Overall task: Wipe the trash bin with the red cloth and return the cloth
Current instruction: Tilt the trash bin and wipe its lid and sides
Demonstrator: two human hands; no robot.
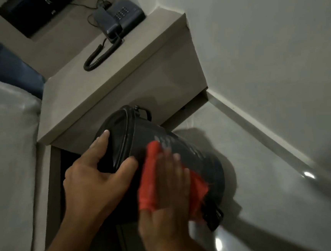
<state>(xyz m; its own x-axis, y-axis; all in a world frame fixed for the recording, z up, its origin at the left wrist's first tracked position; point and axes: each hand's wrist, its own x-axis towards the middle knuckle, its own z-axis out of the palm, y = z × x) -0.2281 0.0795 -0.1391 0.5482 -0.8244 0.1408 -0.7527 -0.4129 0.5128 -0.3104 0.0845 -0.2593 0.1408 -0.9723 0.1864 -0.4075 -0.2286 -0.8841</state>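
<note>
A black pedal trash bin (184,143) is tilted over on the glossy floor in front of the nightstand, with its lid toward the upper left. My left hand (93,177) grips the lid end, thumb on the rim and fingers spread over the lid. My right hand (167,197) lies flat on the bin's side and presses the red cloth (150,178) against it. The cloth sticks out on both sides of that hand. The hand is blurred by motion.
A beige nightstand (127,68) stands just behind the bin, with a dark corded telephone (119,17) on top. The bed's white mattress (6,151) fills the left side. A white wall and skirting (261,129) run along the right, beside shiny floor (277,205).
</note>
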